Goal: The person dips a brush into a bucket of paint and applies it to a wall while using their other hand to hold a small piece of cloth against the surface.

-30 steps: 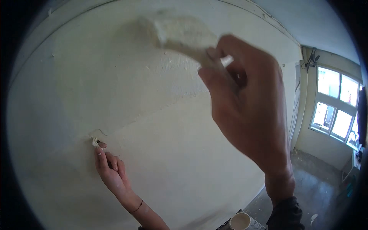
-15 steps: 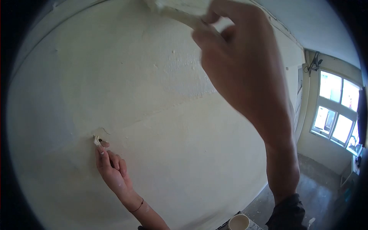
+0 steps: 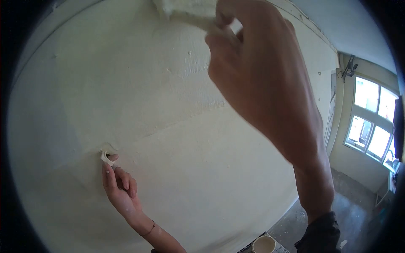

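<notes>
High up in the view my right hand (image 3: 261,80) is closed around the pale handle (image 3: 192,20) of a paintbrush. Its whitish head (image 3: 168,6) lies against the upper part of the cream wall (image 3: 185,164) and runs partly out of the frame. Lower left, my left hand (image 3: 122,192) has its fingertips on a small white ring-like piece (image 3: 107,157) with a dark opening, close against the wall. The other fingers are curled, and a thin cord circles the wrist. Wet-looking streaks and small bumps mark the wall between the hands.
A round tub (image 3: 264,244) of cream paint stands at the bottom, on a dark edged surface. Beyond the wall's right end are a grey floor (image 3: 350,206), a bright window (image 3: 371,118) and dangling wires (image 3: 348,68). The ceiling (image 3: 337,21) slopes across the upper right.
My right hand and the brush have shifted slightly left, with more of the brush head showing. The left hand stays at the white piece.
</notes>
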`<state>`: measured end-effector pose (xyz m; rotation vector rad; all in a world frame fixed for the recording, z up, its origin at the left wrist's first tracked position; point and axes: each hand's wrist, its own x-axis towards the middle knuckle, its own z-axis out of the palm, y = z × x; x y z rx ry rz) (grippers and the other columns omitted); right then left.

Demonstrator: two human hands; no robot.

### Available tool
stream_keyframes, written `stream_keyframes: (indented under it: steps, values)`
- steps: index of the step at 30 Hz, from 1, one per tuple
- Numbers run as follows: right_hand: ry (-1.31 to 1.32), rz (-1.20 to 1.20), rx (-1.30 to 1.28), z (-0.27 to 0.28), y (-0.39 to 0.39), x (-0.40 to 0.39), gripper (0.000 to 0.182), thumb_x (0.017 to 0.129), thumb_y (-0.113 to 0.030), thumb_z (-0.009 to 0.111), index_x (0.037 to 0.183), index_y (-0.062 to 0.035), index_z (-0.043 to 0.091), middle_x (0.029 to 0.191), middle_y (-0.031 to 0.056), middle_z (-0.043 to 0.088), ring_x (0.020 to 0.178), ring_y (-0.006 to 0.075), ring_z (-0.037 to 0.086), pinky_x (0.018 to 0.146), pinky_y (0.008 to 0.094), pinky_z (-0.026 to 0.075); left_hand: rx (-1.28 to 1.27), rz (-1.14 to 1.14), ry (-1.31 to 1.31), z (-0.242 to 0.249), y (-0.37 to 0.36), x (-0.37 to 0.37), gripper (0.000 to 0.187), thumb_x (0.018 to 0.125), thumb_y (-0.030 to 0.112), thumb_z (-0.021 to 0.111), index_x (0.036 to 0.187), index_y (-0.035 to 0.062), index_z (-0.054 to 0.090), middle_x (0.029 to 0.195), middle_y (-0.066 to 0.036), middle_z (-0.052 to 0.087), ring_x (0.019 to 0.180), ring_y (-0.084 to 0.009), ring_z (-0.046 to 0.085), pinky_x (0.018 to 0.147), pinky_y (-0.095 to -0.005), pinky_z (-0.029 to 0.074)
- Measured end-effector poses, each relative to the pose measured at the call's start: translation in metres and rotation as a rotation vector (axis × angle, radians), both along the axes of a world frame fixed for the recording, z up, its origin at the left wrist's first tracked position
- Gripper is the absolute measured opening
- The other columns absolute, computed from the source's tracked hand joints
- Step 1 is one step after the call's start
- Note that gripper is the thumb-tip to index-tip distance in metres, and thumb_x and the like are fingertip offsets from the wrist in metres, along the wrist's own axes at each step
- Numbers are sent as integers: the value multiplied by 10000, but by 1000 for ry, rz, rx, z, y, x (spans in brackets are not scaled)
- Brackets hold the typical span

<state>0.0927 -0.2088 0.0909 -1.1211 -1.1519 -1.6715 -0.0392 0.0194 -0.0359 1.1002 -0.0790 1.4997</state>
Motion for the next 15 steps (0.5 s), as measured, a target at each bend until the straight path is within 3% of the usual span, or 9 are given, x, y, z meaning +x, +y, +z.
stream_keyframes:
  steps: [2, 3, 4, 6, 7, 14, 15]
  values:
    - [-148, -115, -14, -1, 2, 2, 204, 790, 3, 632, 983, 47, 584, 724, 99, 609, 442, 83, 485, 381, 217, 310, -12, -6, -2, 0, 1, -4, 319, 1003, 310, 441, 1096, 24, 546, 543, 43, 308, 380, -26, 187, 334, -198, 161]
    - [352, 104, -248, -13, -10, -8, 262, 787, -5, 639, 1036, 42, 572, 764, 112, 621, 443, 89, 487, 389, 228, 328, -5, -26, -3, -1, 2, 6, 330, 1002, 314, 442, 1119, 23, 544, 540, 41, 314, 373, -26, 189, 331, -198, 160]
    - [349, 106, -250, -18, -15, -18, 262, 787, -5, 639, 1036, 42, 572, 764, 112, 621, 443, 89, 487, 389, 228, 328, 2, -44, -2, -1, 4, 6, 342, 1001, 318, 443, 1142, 23, 541, 537, 39, 319, 367, -27, 192, 328, -198, 160]
    - [688, 131, -225, -21, -21, -31, 222, 795, -23, 638, 1004, 38, 597, 755, 124, 620, 443, 84, 487, 392, 247, 331, 39, -73, 10, 1, 1, 5, 338, 1004, 319, 436, 1118, 20, 542, 535, 38, 322, 365, -27, 192, 325, -197, 157]
    - [473, 206, -114, -18, -12, -25, 131, 811, -42, 633, 930, 14, 624, 660, 87, 603, 438, 63, 468, 390, 241, 307, 79, -105, 29, 1, 1, 4, 336, 1007, 320, 428, 1094, 17, 543, 533, 37, 325, 362, -27, 191, 322, -196, 155]
    - [224, 67, -68, -5, 5, 5, 47, 833, -55, 623, 847, -10, 625, 556, 28, 539, 431, 36, 419, 385, 234, 260, 30, -63, -13, 1, 1, 3, 295, 1010, 301, 431, 992, 19, 517, 559, 36, 357, 359, -21, 183, 317, -199, 154]
    - [313, 45, -147, -20, -3, -5, 69, 857, -75, 614, 815, -21, 604, 513, 2, 476, 432, 40, 379, 389, 254, 256, 25, -68, -26, 1, 1, 4, 285, 1010, 294, 435, 983, 21, 512, 563, 38, 354, 363, -20, 180, 317, -201, 154]
